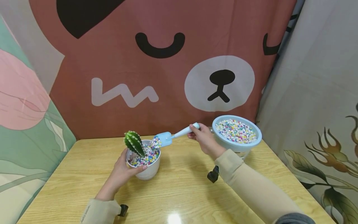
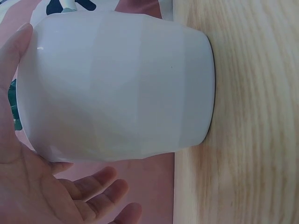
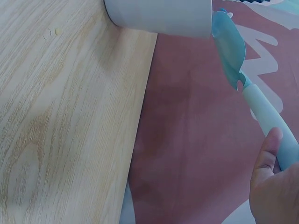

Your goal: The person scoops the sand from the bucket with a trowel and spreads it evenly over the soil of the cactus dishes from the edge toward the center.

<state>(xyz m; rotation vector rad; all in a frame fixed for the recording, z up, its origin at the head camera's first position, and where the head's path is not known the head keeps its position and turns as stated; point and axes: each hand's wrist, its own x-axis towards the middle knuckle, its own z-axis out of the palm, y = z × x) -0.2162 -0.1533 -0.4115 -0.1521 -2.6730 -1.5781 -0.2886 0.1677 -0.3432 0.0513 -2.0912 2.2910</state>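
Observation:
A white flower pot (image 1: 149, 170) stands on the table with a green cactus (image 1: 135, 143) leaning to the left in it, among colourful pebbles (image 1: 145, 159). My left hand (image 1: 123, 172) holds the pot by its left side near the rim, thumb across the front; in the left wrist view several fingertips (image 2: 119, 187) stand off the pot wall. My right hand (image 1: 205, 140) grips the pale handle of a light blue small shovel (image 1: 166, 138). The shovel's blade is at the pot's right rim, with pebbles at its tip over the pot.
A light blue bucket (image 1: 258, 138) full of the same colourful pebbles stands to the right, beside my right forearm. The wooden table (image 1: 179, 183) ends at a curtain (image 1: 165, 121) with a bear print. A patterned cloth (image 1: 321, 124) hangs on the right.

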